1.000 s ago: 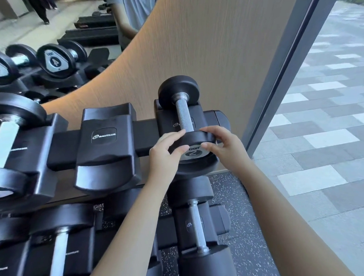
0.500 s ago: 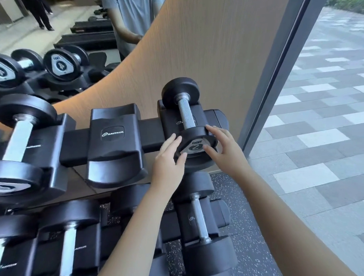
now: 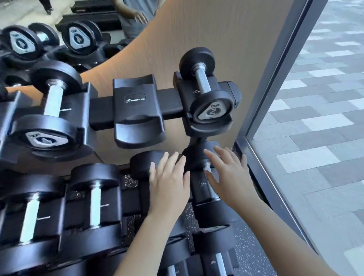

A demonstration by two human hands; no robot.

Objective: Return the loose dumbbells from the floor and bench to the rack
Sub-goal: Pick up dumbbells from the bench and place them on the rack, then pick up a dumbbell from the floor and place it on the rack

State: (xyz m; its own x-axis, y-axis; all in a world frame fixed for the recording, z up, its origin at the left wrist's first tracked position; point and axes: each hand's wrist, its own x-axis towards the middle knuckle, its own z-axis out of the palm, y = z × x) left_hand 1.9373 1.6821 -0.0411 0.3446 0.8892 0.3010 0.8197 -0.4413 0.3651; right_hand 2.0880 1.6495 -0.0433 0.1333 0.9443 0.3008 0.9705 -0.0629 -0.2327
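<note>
While a mirror [image 3: 37,39] in the upper left of the frame is reflecting round black dumbbell heads, a dumbbell marked 4 [image 3: 51,122] is lying at the left on the top rail of the rack [image 3: 100,112], its smooth steel handle bridging two matte rubber discs. Right of it a moulded black saddle [image 3: 137,110] with a white Nautilus logo is sitting on the same rail. Below, more dumbbells [image 3: 94,196] with bright handles are resting on the lower tier above a speckled rubber floor [image 3: 248,249].

At lower centre the left hand [image 3: 168,180] is hovering palm down in front of that tier, fingers straight and slightly spread, holding nothing. Above, right of centre, the dumbbell marked 2 [image 3: 206,99] is sitting in the rightmost saddle of the top rail, its knurled handle pointing away and its near disc showing a silver badge. The right hand [image 3: 226,175] is hanging just beside the left, likewise flat with fingers spread, gripping nothing and partly covering a lower dumbbell [image 3: 215,215].

Behind the rack a curved wood-grain panel [image 3: 224,31] is rising. At the right a dark metal window frame [image 3: 279,92] is running diagonally, with grey paving [image 3: 332,110] lying beyond the glass.
</note>
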